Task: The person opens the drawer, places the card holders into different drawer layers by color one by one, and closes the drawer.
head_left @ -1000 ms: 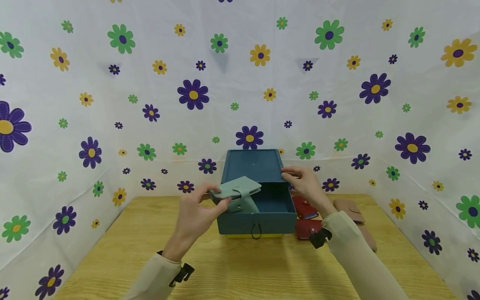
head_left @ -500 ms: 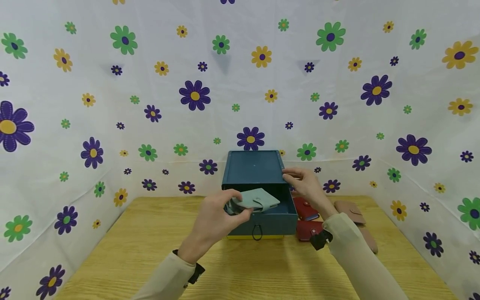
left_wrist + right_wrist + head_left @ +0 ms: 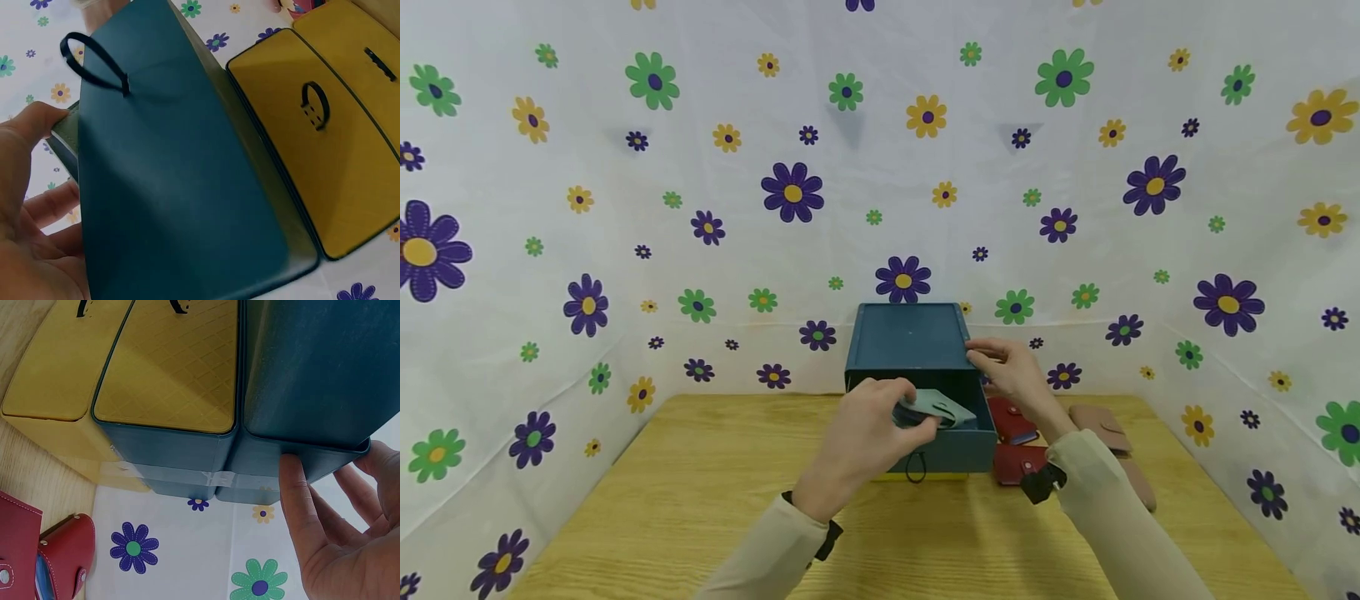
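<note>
One wallet (image 3: 936,402), pinched by the left hand (image 3: 872,423) at the drawer's front edge (image 3: 981,433), seems mid-stowing, needing lowering; the right hand (image 3: 1017,375), straight-fingered, touches the cabinet (image 3: 910,333).

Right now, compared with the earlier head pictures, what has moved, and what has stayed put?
The left hand has carried the light green wallet rightward and slightly down over the open drawer, keeping its grip. The right hand stays against the blue cabinet; the red wallets and tan wallets lie unchanged.
</note>
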Demonstrator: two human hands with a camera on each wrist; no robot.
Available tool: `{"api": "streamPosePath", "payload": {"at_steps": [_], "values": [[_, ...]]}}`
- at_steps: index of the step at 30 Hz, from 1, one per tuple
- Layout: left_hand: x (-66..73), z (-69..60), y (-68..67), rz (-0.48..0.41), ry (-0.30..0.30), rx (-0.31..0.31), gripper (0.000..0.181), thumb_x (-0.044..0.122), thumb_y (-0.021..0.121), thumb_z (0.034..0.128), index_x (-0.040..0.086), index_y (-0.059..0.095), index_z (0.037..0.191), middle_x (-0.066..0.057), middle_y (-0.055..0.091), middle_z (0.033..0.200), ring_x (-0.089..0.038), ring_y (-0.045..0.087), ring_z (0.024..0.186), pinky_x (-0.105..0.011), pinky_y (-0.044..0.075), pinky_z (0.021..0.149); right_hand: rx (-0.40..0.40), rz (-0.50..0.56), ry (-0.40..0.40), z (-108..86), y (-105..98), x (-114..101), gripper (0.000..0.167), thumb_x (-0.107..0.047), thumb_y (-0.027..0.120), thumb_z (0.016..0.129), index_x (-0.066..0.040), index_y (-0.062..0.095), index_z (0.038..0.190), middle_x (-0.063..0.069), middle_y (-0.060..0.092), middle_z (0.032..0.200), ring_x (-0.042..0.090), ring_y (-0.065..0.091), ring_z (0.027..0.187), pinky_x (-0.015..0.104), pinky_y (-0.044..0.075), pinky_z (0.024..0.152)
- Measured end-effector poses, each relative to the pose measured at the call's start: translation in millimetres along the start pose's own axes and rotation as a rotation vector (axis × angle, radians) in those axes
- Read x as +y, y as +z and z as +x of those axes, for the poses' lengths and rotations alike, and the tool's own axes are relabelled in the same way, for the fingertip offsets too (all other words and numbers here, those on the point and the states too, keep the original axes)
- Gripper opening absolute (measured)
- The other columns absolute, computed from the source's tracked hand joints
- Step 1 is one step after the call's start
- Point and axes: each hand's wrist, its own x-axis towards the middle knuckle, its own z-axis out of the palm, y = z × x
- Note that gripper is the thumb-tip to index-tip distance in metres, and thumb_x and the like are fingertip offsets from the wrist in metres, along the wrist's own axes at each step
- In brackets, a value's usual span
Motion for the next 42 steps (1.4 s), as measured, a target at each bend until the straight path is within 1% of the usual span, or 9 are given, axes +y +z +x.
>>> {"api": "streamPosePath", "payload": {"at_steps": [4, 9, 14, 20, 25, 27, 32, 36, 42], "values": [[7.2, 5.1, 7.2, 0.038, 0.004, -0.019, 0.029, 0.04, 0.075, 0.0823, 0.014, 0.068, 0.093, 0.004, 0.068, 0.078, -0.014, 0.055, 0.078, -0.022, 0.044, 0.063, -0.001, 0.001, 0.002, -0.4, 1, 0, 0.041, -0.028, 0.054, 0.101, -0.01, 0.057, 0.138, 0.021, 0.057, 0.138, 0.039, 0.06, 0.119, 0.046, 0.057, 0.083], [14.6, 10.8, 15.2, 0.085, -0.003, -0.008, 0.029, 0.039, 0.075, 0.0828, 0.012, 0.069, 0.09, 0.003, 0.066, 0.07, -0.014, 0.054, 0.072, -0.022, 0.046, 0.062, -0.011, 0.011, 0.002, -0.1, 1, 0, 0.042, -0.028, 0.053, 0.101, -0.01, 0.056, 0.139, 0.02, 0.055, 0.139, 0.039, 0.059, 0.121, 0.047, 0.057, 0.085], [21.5, 15.9, 20.0, 0.123, -0.059, -0.026, 0.037, 0.046, 0.073, 0.0839, 0.01, 0.068, 0.092, -0.002, 0.065, 0.076, -0.016, 0.056, 0.074, -0.025, 0.05, 0.064, 0.001, -0.002, -0.002, -1.7, 0, 1, 0.042, -0.027, 0.053, 0.101, -0.01, 0.056, 0.139, 0.021, 0.055, 0.14, 0.041, 0.058, 0.121, 0.047, 0.056, 0.086], [25.6, 22.2, 28.1, 0.138, -0.133, -0.093, 0.051, 0.058, 0.068, 0.0826, 0.01, 0.062, 0.095, -0.006, 0.052, 0.085, -0.013, 0.047, 0.065, -0.019, 0.043, 0.053, 0.005, -0.008, 0.013, -2.0, 1, 2, 0.041, -0.028, 0.054, 0.1, -0.012, 0.057, 0.138, 0.019, 0.056, 0.139, 0.039, 0.06, 0.119, 0.046, 0.057, 0.085], [31.5, 32.7, 33.5, 0.213, -0.163, -0.124, 0.06, 0.065, 0.065, 0.0807, 0.009, 0.063, 0.102, -0.008, 0.05, 0.085, -0.013, 0.044, 0.058, -0.019, 0.041, 0.047, 0.006, -0.012, 0.021, -1.4, 0, 2, 0.041, -0.03, 0.054, 0.1, -0.014, 0.057, 0.138, 0.017, 0.055, 0.141, 0.039, 0.058, 0.121, 0.047, 0.056, 0.087], [32.5, 35.7, 34.2, 0.211, -0.169, -0.139, 0.059, 0.065, 0.064, 0.0813, 0.009, 0.063, 0.1, -0.007, 0.049, 0.083, -0.013, 0.043, 0.058, -0.019, 0.04, 0.047, 0.007, -0.02, 0.022, -0.9, 0, 2, 0.041, -0.031, 0.054, 0.1, -0.015, 0.057, 0.138, 0.017, 0.055, 0.141, 0.038, 0.058, 0.122, 0.048, 0.056, 0.088], [29.5, 38.1, 31.5, 0.138, -0.187, -0.173, 0.049, 0.061, 0.061, 0.0858, 0.013, 0.059, 0.088, -0.003, 0.046, 0.078, -0.014, 0.044, 0.064, -0.021, 0.037, 0.049, 0.001, -0.036, 0.013, -1.6, 0, 1, 0.042, -0.031, 0.053, 0.101, -0.013, 0.056, 0.139, 0.018, 0.055, 0.141, 0.038, 0.06, 0.119, 0.046, 0.057, 0.086], [24.4, 36.7, 28.1, 0.126, -0.174, -0.128, 0.044, 0.058, 0.06, 0.089, 0.015, 0.06, 0.084, 0.0, 0.047, 0.074, -0.013, 0.044, 0.065, -0.022, 0.037, 0.052, 0.006, -0.034, 0.014, -1.9, 0, 1, 0.042, -0.03, 0.054, 0.1, -0.013, 0.057, 0.138, 0.018, 0.055, 0.14, 0.037, 0.061, 0.117, 0.045, 0.057, 0.085], [19.1, 34.6, 23.8, 0.14, -0.113, -0.047, 0.039, 0.053, 0.06, 0.0915, 0.016, 0.062, 0.08, 0.003, 0.05, 0.068, -0.011, 0.045, 0.061, -0.022, 0.036, 0.052, 0.001, -0.019, 0.003, -2.3, -1, 0, 0.041, -0.03, 0.054, 0.1, -0.014, 0.057, 0.138, 0.017, 0.055, 0.14, 0.037, 0.06, 0.118, 0.045, 0.057, 0.086]]}}
